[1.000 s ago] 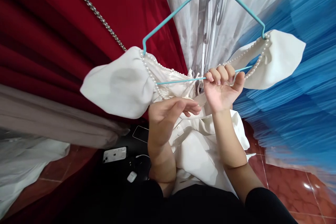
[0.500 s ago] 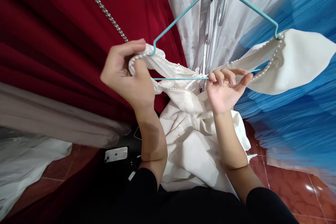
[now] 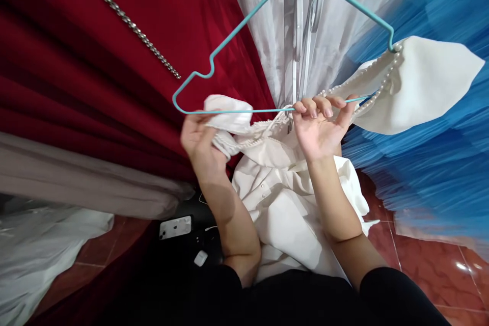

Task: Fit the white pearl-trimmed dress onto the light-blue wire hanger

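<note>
A white dress (image 3: 282, 214) with pearl-beaded edges and small buttons lies over my lap. Its right sleeve (image 3: 424, 81) hangs on the right shoulder of a light-blue hanger (image 3: 237, 28). My right hand (image 3: 319, 125) is closed around the hanger's bottom bar, near its middle. My left hand (image 3: 204, 145) grips the dress's left sleeve (image 3: 229, 112), just below the hanger's bare left end. That sleeve is off the hanger and bunched up; part of it lies behind the bar.
Dark red cloth (image 3: 133, 102) with a silver chain (image 3: 122, 15) hangs at left. Blue tulle (image 3: 431, 173) hangs at right, white cloth (image 3: 260, 20) behind. A phone (image 3: 175, 227) and a small white case (image 3: 200, 258) lie on a black surface below. Red tiles (image 3: 428, 265) show at lower right.
My left hand has drawn the left sleeve off the hanger's left end and moved lower, baring that end. My right hand keeps its hold on the bar.
</note>
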Demonstrator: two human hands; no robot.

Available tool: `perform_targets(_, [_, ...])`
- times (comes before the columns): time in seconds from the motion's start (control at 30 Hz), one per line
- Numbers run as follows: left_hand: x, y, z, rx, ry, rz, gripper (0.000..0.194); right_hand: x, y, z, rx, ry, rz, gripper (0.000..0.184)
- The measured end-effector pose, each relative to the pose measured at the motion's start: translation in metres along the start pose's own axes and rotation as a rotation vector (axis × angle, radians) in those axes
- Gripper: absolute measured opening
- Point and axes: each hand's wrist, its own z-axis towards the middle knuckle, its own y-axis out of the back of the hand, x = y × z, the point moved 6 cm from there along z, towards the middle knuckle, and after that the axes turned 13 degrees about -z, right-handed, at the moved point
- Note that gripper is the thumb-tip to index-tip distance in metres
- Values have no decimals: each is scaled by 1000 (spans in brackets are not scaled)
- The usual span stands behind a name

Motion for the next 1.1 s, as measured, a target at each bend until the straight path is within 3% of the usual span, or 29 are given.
perform_targets(0.1, [16, -48, -28, 194, 190, -155, 38, 0, 2, 1, -12, -5, -49, 47])
perform_targets(0.13, [13, -63, -33, 214, 174, -188, 36, 1, 2, 1, -6, -4, -89, 46])
perform_targets(0.23, [2, -96, -38, 203, 88, -277, 9, 8, -1, 0, -3, 0, -239, 41])
perform_targets(0.3, [-4, -107, -37, 177, 17, -309, 13, 13, -3, -4, -9, -22, -364, 43])
perform_targets(0.4, [-8, -109, -35, 129, -100, -341, 17, 23, -3, -19, -15, -41, -741, 38])
perform_targets(0.47, [-8, -105, -33, 98, -136, -355, 14, 38, -5, -31, -46, 58, -1069, 24])
perform_targets(0.57, [-3, -101, -28, 83, -92, -352, 9, 78, -14, -44, -179, 465, -1336, 14])
perform_targets(0.63, [-2, -99, -26, 94, -59, -373, 7, 101, -20, -42, -246, 722, -1429, 28])
perform_targets(0.7, [-1, -97, -24, 102, -39, -412, 6, 112, -23, -27, -221, 831, -1542, 38])
perform_targets(0.77, [-2, -96, -21, 104, -22, -443, 7, 117, -22, -5, -150, 855, -1577, 36])
perform_targets(0.87, [-4, -94, -17, 95, 0, -445, 8, 128, -20, 23, -113, 878, -1434, 34])
perform_targets(1.0, [-2, -89, -8, 67, 32, -412, 10, 169, -21, 36, -214, 1023, -1272, 37])
perform_targets(1.1, [3, -87, -4, 86, 73, -462, 14, 199, -4, 32, -317, 1034, -1241, 35])
